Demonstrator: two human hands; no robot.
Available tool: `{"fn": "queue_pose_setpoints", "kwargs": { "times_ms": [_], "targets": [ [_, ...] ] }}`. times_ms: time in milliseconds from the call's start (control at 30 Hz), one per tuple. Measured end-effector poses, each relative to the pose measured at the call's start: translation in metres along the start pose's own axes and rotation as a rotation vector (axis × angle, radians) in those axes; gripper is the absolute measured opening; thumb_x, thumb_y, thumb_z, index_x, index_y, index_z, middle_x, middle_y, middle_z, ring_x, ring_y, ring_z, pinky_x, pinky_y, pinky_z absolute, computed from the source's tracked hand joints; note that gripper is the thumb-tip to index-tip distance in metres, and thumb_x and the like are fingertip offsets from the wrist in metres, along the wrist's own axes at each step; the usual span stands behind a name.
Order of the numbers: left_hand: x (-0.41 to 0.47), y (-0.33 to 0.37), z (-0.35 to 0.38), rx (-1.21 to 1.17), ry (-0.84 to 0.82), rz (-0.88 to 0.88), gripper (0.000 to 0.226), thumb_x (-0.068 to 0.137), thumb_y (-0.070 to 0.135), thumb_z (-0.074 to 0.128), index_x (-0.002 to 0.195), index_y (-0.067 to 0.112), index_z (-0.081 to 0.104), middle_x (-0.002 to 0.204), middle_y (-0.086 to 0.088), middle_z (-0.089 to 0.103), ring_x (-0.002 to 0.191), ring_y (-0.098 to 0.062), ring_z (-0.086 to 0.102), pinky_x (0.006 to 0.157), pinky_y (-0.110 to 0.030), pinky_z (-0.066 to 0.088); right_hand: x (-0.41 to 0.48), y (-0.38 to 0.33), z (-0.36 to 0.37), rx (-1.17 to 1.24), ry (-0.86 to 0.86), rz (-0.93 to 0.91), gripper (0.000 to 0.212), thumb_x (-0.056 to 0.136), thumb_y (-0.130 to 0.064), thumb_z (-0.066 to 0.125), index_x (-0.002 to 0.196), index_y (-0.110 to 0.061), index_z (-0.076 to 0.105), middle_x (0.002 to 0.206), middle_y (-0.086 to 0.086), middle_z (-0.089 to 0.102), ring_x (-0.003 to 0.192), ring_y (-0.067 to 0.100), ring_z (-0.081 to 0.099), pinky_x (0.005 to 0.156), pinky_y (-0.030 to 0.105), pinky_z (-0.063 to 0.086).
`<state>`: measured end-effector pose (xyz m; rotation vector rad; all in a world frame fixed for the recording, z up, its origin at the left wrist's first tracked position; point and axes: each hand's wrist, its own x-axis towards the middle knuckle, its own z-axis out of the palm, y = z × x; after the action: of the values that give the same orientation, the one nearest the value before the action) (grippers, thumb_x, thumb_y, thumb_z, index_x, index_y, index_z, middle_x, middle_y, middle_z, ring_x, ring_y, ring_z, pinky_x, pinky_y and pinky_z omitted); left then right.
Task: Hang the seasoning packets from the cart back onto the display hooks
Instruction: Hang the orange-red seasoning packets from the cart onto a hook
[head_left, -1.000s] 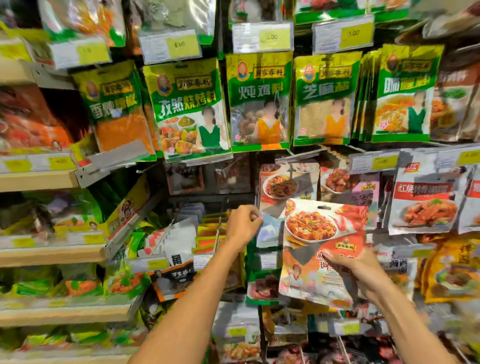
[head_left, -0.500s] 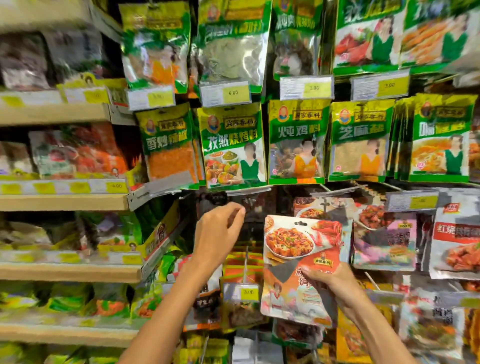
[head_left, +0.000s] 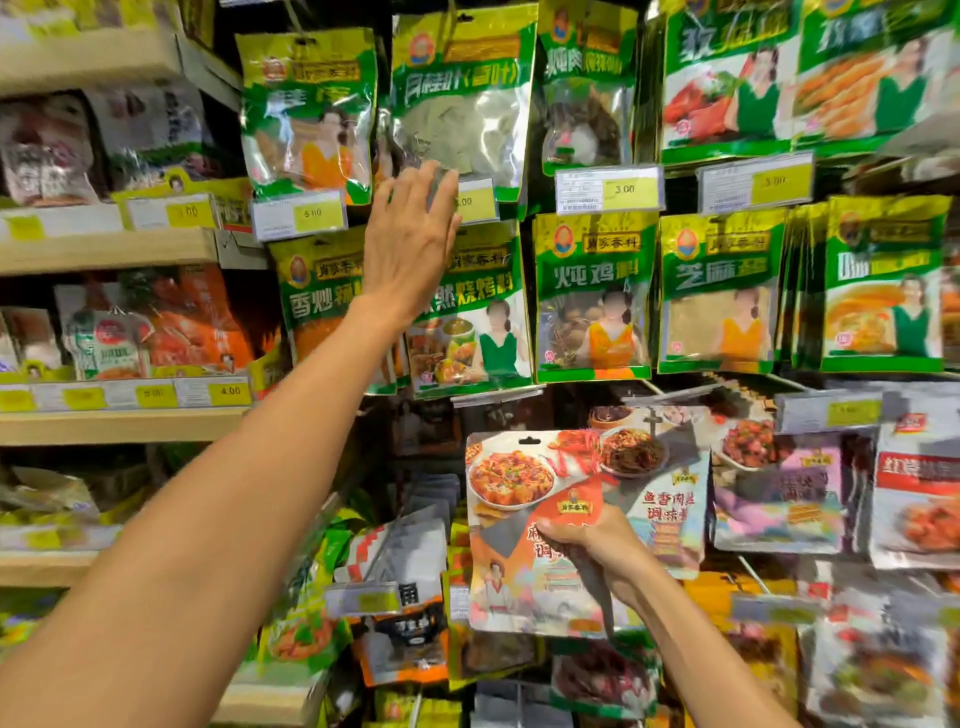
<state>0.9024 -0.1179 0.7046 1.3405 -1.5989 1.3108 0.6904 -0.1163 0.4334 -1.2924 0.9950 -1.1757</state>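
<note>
Our right hand (head_left: 589, 545) has its fingers clamped on the seasoning packet (head_left: 530, 519), held upright in front of the lower display row, hang hole at top. Left hand (head_left: 410, 244) is raised w/ fingers apart, tips over a yellow price tag (head_left: 475, 200) beneath the bay-leaf packet (head_left: 462, 104), gripping nothing.

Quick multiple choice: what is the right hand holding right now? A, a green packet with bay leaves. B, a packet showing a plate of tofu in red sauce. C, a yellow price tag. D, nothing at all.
B: the right hand grips the packet with the tofu dish picture near its middle, while the left hand reaches up, open, toward the bay leaf packet.
</note>
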Motion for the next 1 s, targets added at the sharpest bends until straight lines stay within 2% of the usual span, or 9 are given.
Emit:
{"fn": "queue_pose_setpoints", "kwargs": {
  "times_ms": [133, 267, 367, 433, 600, 733, 867, 933, 1000],
  "targets": [
    [0.002, -0.003, 0.008, 0.025, -0.018, 0.021, 0.046, 0.100, 0.026, 0.026, 0.138, 0.004, 0.036, 0.133, -0.020, 0.045, 0.120, -0.033, 0.042, 0.101, -0.041, 0.029, 0.013, -0.004, 0.003, -0.017, 0.006, 0.023, 0.014, 0.073, -0.005, 0.080, 0.070, -0.001, 0.067, 0.062, 0.005, 0.068, 0.055, 0.012, 0.064, 0.052, 0.021, 0.048],
    [0.002, -0.004, 0.008, 0.003, 0.028, 0.034, 0.046, 0.099, 0.026, 0.033, 0.137, 0.002, 0.039, 0.132, -0.022, 0.047, 0.121, -0.035, 0.043, 0.103, -0.041, 0.031, 0.029, -0.012, 0.007, -0.013, 0.013, 0.023, 0.018, 0.072, -0.008, 0.081, 0.080, 0.002, 0.069, 0.063, 0.002, 0.071, 0.060, 0.012, 0.068, 0.052, 0.021, 0.049],
    [0.003, -0.005, 0.009, -0.012, 0.027, 0.045, 0.046, 0.099, 0.026, 0.033, 0.137, 0.001, 0.038, 0.134, -0.022, 0.045, 0.123, -0.034, 0.042, 0.103, -0.039, 0.031, 0.038, -0.016, 0.012, -0.022, 0.001, 0.018, 0.023, 0.071, -0.007, 0.081, 0.087, 0.006, 0.069, 0.076, 0.012, 0.073, 0.072, 0.021, 0.069, 0.069, 0.031, 0.056],
    [0.004, -0.006, 0.011, -0.010, 0.015, 0.041, 0.046, 0.100, 0.027, 0.032, 0.138, 0.002, 0.037, 0.135, -0.020, 0.044, 0.125, -0.033, 0.040, 0.104, -0.038, 0.031, 0.042, -0.015, 0.016, -0.035, 0.006, 0.028, 0.025, 0.073, -0.006, 0.080, 0.091, 0.007, 0.068, 0.081, 0.014, 0.072, 0.075, 0.024, 0.068, 0.076, 0.036, 0.053],
    [0.004, -0.008, 0.014, -0.017, 0.041, 0.041, 0.046, 0.099, 0.028, 0.034, 0.138, 0.003, 0.038, 0.134, -0.019, 0.045, 0.124, -0.032, 0.041, 0.103, -0.036, 0.032, 0.050, -0.011, 0.023, 0.010, 0.032, 0.057, 0.005, 0.080, 0.001, 0.071, 0.080, -0.002, 0.067, 0.075, 0.009, 0.071, 0.066, 0.019, 0.067, 0.060, 0.028, 0.055],
    [0.005, -0.008, 0.016, -0.041, 0.074, 0.038, 0.045, 0.098, 0.027, 0.039, 0.136, 0.002, 0.042, 0.131, -0.019, 0.049, 0.121, -0.032, 0.045, 0.100, -0.037, 0.037, 0.063, -0.014, 0.028, 0.022, 0.063, 0.088, 0.004, 0.085, 0.000, 0.065, 0.082, -0.003, 0.065, 0.078, 0.010, 0.069, 0.068, 0.019, 0.066, 0.058, 0.027, 0.052],
    [0.004, -0.009, 0.016, -0.056, 0.123, 0.054, 0.044, 0.096, 0.025, 0.046, 0.132, 0.000, 0.047, 0.126, -0.020, 0.053, 0.116, -0.033, 0.050, 0.096, -0.038, 0.042, 0.084, -0.012, 0.035, -0.002, 0.166, 0.090, 0.008, 0.089, -0.003, 0.061, 0.083, 0.001, 0.063, 0.076, 0.009, 0.065, 0.066, 0.017, 0.061, 0.049, 0.018, 0.046],
    [0.004, -0.009, 0.017, -0.060, 0.140, 0.059, 0.043, 0.095, 0.024, 0.048, 0.130, 0.000, 0.048, 0.124, -0.020, 0.055, 0.115, -0.033, 0.051, 0.096, -0.038, 0.042, 0.094, -0.010, 0.038, -0.011, 0.229, 0.093, 0.021, 0.090, -0.007, 0.062, 0.098, 0.012, 0.063, 0.087, 0.018, 0.068, 0.077, 0.027, 0.064, 0.060, 0.022, 0.044],
    [0.004, -0.010, 0.017, -0.065, 0.143, 0.060, 0.042, 0.095, 0.024, 0.049, 0.130, 0.000, 0.048, 0.125, -0.020, 0.054, 0.116, -0.033, 0.051, 0.098, -0.039, 0.041, 0.100, -0.007, 0.039, -0.042, 0.260, 0.113, 0.028, 0.091, -0.011, 0.062, 0.103, 0.014, 0.062, 0.099, 0.024, 0.068, 0.082, 0.027, 0.061, 0.068, 0.031, 0.043]
  ]
}}
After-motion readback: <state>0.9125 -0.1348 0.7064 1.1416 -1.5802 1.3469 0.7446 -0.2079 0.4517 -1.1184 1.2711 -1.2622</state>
